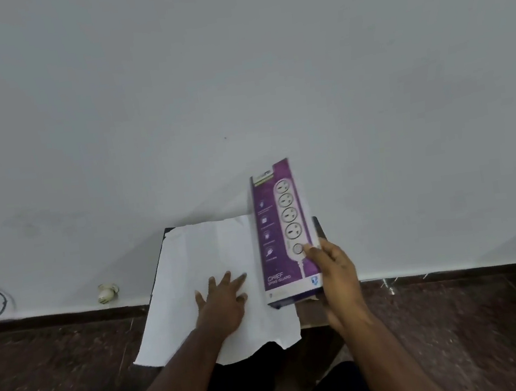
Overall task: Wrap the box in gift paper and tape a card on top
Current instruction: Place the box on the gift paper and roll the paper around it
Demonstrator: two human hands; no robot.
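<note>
Two hands open the wrapping job: the left hand (pixel 222 300) lies flat on the paper (pixel 207 266) spread across the counter (pixel 310 315), the right hand (pixel 335 270) grips the box (pixel 282 231) above the counter's right edge. Next, the box likely goes down squarely on the sheet.

Box front (pixel 282 234): read "CHIEF SPIKE GUARD" in white on purple.
Smaller print: was too blurred to read.

Small dark table (pixel 318 225); white paper (pixel 194 268) spread flat on it.
</note>
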